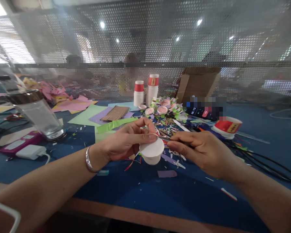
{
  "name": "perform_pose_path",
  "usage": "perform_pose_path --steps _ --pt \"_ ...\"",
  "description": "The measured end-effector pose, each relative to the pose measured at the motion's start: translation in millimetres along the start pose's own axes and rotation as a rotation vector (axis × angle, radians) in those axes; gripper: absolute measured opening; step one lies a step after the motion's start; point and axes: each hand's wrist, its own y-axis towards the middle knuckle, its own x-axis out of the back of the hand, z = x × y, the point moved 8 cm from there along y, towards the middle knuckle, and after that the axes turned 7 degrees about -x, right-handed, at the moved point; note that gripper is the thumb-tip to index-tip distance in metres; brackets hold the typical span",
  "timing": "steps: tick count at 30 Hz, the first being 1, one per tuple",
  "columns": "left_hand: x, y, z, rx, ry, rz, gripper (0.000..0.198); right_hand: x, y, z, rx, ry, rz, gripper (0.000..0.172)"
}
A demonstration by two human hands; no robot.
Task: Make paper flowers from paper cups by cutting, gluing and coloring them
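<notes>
My left hand (128, 139) is closed around a small white paper cup (152, 152), thumb pressed on its rim, holding it tilted above the blue table (140, 191). My right hand (199, 149) is closed in a pinch on a thin tool or strip (163, 137) that touches the cup's rim; I cannot make out what it is. A silver bangle (89, 159) circles my left wrist.
Paper scraps and decorated cup pieces (165, 110) are heaped behind my hands. Two stacks of red-banded cups (146, 90), a cardboard box (199, 82), coloured paper sheets (87, 113), a glass jar (42, 116), a charger (30, 151), black cables (262, 161) and a perforated screen with people behind it.
</notes>
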Motion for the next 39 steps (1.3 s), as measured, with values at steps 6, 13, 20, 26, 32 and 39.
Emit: perform_pose_path --steps 6,13,20,26,32,39 --pt "-2.3 -1.9 -1.7 -0.012 0.038 0.018 0.019 -1.3 -0.1 -1.0 -0.012 0.031 0.030 0.044" --pt "-1.4 -2.0 -6.9 -0.115 0.169 0.015 0.020 0.5 -1.7 2.1 0.031 0.052 0.020 0.039" --pt "-0.7 -3.7 -19.6 -0.327 0.332 -0.001 0.018 4.6 -1.9 5.9 0.100 0.014 -0.049 0.035" --pt "-5.5 -9.4 -29.8 -0.476 0.509 -0.043 0.013 7.0 -3.6 6.6 0.156 -0.073 -0.117 0.033" --pt "-6.0 -10.0 -31.0 -0.518 0.539 -0.023 0.012 7.2 -3.3 6.7 0.159 -0.066 -0.128 0.032" --pt "-5.9 -6.7 -27.1 -0.445 0.437 0.000 0.014 5.3 -3.7 2.7 0.121 -0.023 -0.096 0.036"
